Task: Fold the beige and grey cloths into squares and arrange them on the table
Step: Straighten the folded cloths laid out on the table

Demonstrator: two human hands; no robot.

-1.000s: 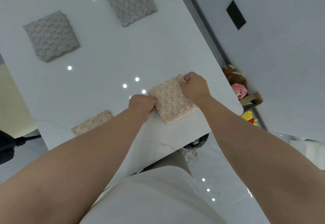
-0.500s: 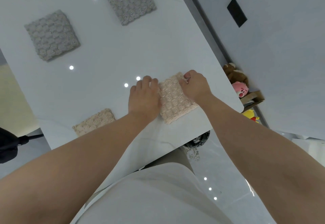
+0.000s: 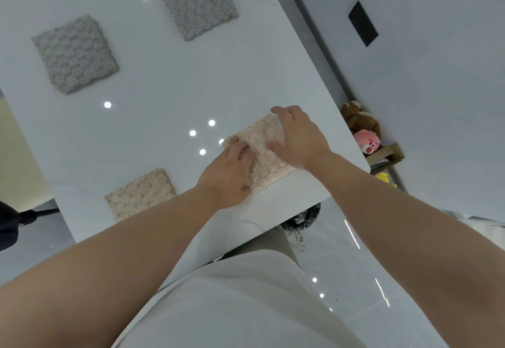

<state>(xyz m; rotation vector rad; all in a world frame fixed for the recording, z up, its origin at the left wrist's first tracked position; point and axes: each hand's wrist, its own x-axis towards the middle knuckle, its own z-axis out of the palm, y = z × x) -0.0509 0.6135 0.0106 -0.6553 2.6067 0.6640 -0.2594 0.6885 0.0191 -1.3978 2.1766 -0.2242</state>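
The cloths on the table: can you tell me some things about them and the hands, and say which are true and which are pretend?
1. Two grey cloths lie folded at the far side of the table. True.
2. Both hands rest on a grey cloth. False: the left hand and right hand press flat on a beige cloth.
3. A second beige cloth lies near the table's front edge. True.
4. The pink plush toy sits on the table. False: it is beyond the table's edge.
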